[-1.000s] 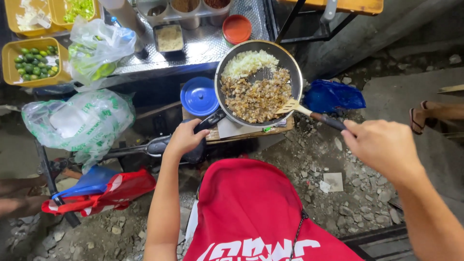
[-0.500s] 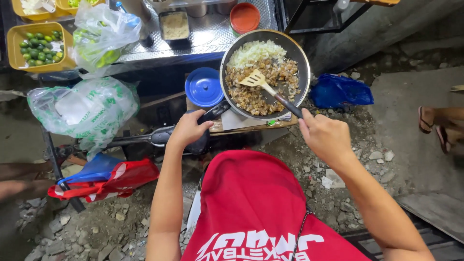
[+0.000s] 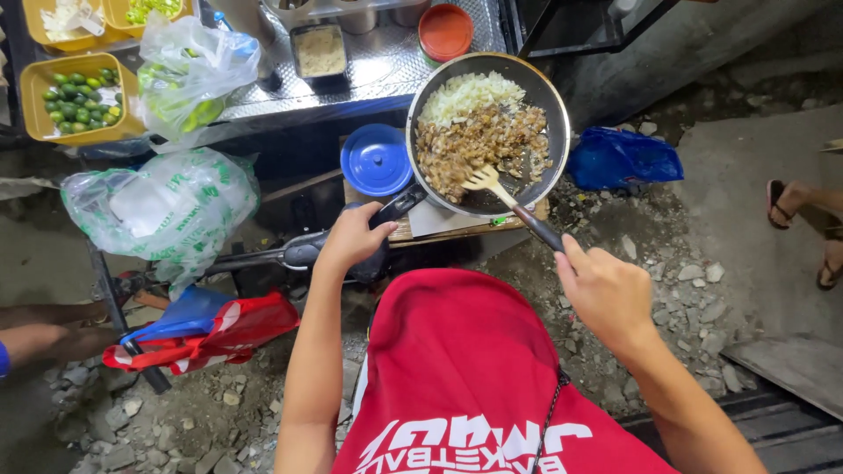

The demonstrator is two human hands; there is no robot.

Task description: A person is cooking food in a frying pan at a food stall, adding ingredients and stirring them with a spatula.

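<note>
left hand [image 3: 351,239] closed on pan [image 3: 488,132] handle | right hand [image 3: 606,290] grips spatula [image 3: 509,197] | meat browned, chopped onion unmixed

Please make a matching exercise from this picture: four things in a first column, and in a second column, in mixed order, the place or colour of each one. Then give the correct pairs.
Things:
1. pan
2. round lid
3. small green fruits
4. spatula

Place or colour:
A. in a yellow tray at the far left
B. blue, lying just left of the pan
C. held by the right hand, its head in the food
D. its dark handle gripped by the left hand

Pairs: 1-D, 2-B, 3-A, 4-C
</note>
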